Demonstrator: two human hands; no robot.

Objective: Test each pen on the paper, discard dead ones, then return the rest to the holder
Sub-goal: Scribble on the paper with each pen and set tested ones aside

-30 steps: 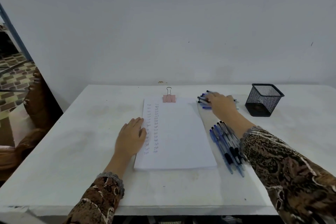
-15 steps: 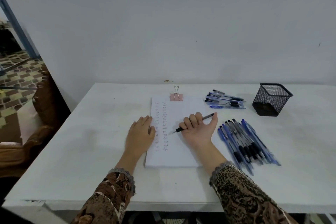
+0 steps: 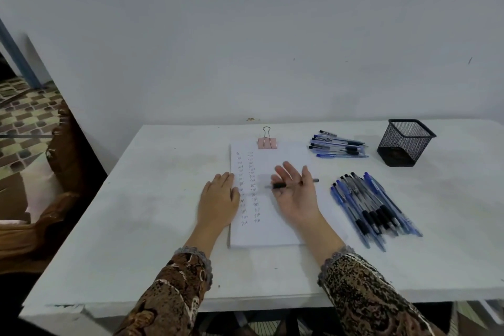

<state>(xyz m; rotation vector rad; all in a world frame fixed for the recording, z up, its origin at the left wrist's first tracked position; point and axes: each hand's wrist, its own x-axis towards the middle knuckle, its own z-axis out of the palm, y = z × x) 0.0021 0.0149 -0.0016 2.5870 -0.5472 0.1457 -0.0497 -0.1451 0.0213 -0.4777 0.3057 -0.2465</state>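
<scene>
Since half a second ago our right hand (image 3: 296, 194) has uncurled palm-up over the paper (image 3: 272, 232), the pen (image 3: 279, 186) lying across it; blur hides whether the thumb pins it. Our left hand (image 3: 219, 196) presses flat on the sheet's left edge. Two columns of test marks (image 3: 248, 188) suggest many pens are done. A near pile (image 3: 373, 207) and a far pile (image 3: 338, 144) lie rightward, and the holder (image 3: 403, 144) shows none returned.

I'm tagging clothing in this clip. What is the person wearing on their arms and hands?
The left sleeve and right sleeve are long, in a mottled brown, black and cream print, with grey scalloped cuffs. The left hand and right hand are bare: no gloves or rings visible.
</scene>
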